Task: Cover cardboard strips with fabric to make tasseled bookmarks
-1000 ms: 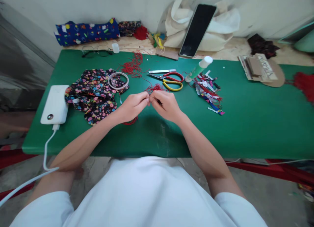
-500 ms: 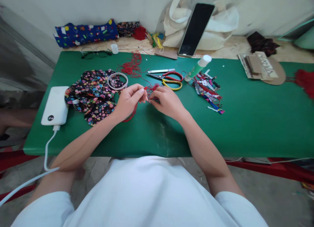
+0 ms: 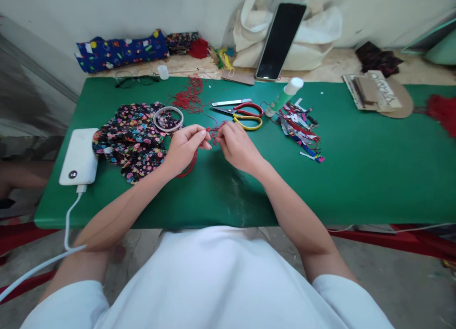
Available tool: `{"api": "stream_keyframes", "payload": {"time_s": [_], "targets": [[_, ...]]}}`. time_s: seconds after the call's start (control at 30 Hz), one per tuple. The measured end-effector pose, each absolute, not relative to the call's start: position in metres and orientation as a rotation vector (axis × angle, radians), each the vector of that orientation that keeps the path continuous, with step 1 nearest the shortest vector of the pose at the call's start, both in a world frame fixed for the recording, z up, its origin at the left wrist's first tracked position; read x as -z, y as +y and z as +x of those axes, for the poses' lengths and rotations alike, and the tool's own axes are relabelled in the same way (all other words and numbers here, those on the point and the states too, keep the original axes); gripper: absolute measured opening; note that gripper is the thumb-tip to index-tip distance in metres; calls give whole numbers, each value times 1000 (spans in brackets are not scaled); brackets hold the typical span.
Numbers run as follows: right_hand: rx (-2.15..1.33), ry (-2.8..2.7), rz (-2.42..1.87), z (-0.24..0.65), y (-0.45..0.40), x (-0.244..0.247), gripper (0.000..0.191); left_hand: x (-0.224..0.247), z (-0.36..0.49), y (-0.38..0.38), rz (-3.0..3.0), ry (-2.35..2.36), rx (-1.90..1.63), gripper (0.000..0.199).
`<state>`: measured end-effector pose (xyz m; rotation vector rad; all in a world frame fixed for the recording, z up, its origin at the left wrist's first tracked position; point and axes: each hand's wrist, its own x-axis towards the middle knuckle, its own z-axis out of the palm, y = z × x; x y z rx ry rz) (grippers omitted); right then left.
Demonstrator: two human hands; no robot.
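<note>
My left hand (image 3: 187,146) is closed in a pinch on red yarn, a small red end showing at its fingertips. Red strands (image 3: 191,166) hang below that palm. My right hand (image 3: 239,146) is just to the right, its thumb and fingers pinched together beside a tangle of red yarn (image 3: 214,133); what lies between its fingertips is hidden. A small gap separates the two hands. Just beyond them lie scissors (image 3: 259,125) with one red and one yellow handle, and a thin silver tool (image 3: 231,102). Loose red yarn (image 3: 188,96) is heaped farther back.
Floral cloth (image 3: 123,134) carries a pale ring (image 3: 168,129) at the left, beside a white power bank (image 3: 79,153) with a cable. A glue stick (image 3: 284,98) stands near fabric scraps (image 3: 299,127). A phone (image 3: 281,39) leans on a cream bag (image 3: 320,34). Cardboard pieces (image 3: 370,94) lie right.
My right hand has shifted slightly right, widening the gap between my fingertips. The left hand keeps its pinch almost in place. The view has tilted a little.
</note>
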<state>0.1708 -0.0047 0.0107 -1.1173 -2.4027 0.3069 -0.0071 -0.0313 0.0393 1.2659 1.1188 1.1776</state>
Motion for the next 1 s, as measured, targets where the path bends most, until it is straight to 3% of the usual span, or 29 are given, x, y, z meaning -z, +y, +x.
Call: {"api": "stream_keyframes", "payload": {"time_s": [0.2, 0.37, 0.63, 1.0], "targets": [[-724, -1887, -822, 173, -9, -31, 13, -40, -7, -30, 1088, 1097, -1084, 17], [-922, -1786, -754, 168, -15, -32, 16, -41, -6, -33, 1034, 1029, -992, 15], [-934, -2041, -656, 172, -15, -37, 14, -45, -9, -29, 813, 1009, -1147, 12], [-1318, -2526, -777, 173, -16, -39, 9, -49, -14, -26, 787, 992, -1214, 14]]}}
